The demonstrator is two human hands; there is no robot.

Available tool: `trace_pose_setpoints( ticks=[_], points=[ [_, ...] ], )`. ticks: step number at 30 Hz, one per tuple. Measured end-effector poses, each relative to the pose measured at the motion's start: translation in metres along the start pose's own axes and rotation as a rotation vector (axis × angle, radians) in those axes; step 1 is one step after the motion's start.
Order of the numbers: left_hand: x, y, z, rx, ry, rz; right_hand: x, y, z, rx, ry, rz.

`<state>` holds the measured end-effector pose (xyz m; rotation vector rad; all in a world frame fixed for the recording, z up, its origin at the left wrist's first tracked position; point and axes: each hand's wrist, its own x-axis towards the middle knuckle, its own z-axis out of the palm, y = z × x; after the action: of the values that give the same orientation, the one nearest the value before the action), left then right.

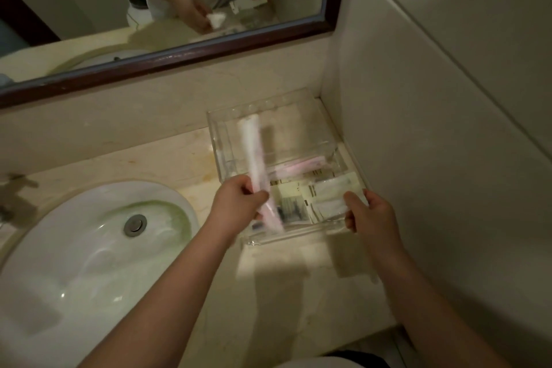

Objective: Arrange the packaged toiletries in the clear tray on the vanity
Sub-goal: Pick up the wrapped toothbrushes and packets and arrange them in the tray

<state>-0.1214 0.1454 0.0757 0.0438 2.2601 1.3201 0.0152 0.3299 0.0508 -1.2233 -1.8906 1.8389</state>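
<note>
A clear plastic tray stands on the vanity in the corner by the right wall. My left hand grips a long white and pink wrapped packet, blurred, held upright and tilted over the tray's left side. My right hand holds the tray's front right corner, its thumb resting on a small white packet inside. A pink wrapped packet lies across the tray's middle. Several flat sachets lie on the tray floor.
A white round sink with a metal drain sits to the left. The mirror with a dark wooden frame runs along the back wall. Tiled wall closes the right side. Beige counter extends in front of the tray.
</note>
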Motion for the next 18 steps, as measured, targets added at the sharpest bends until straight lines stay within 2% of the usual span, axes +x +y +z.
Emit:
trace_pose_setpoints(
  ticks=[3,6,12,18],
  points=[
    [-0.021,-0.003,0.029,-0.555,-0.002,-0.307,-0.001,-0.006,-0.003,0.014,0.001,-0.014],
    [-0.021,0.002,0.062,-0.825,0.077,-0.474,-0.001,-0.010,-0.010,0.031,0.031,-0.029],
    [0.010,0.025,0.097,-1.009,0.236,-0.604,0.005,0.003,-0.029,0.015,0.035,0.033],
    [0.039,0.030,0.114,-1.055,0.123,-0.671,0.009,0.015,-0.031,-0.030,0.026,0.099]
  ],
)
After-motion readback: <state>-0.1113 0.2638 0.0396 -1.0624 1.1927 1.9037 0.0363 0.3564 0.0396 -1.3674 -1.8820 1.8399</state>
